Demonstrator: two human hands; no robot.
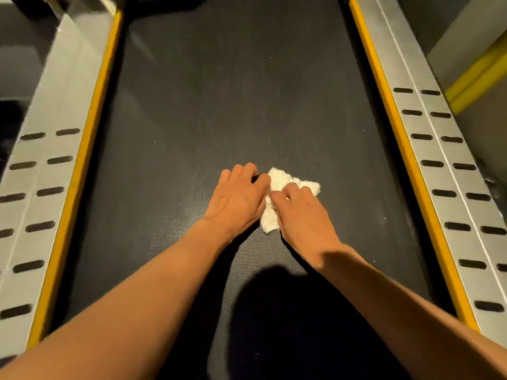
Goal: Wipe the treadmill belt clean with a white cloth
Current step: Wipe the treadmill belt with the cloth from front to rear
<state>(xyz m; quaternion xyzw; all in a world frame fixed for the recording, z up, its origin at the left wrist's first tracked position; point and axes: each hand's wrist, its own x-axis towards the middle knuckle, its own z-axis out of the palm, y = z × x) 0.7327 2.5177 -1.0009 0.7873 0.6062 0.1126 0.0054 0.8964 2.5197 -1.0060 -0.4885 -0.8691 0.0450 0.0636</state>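
Head view: cloth on dark belt between rails

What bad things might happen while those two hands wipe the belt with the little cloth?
The cloth is bunched small between the left hand and right hand, so most of the wide belt may get missed. The pale specks might only get pushed around. If the belt rolled under the pressing hands, the person might slip forward.
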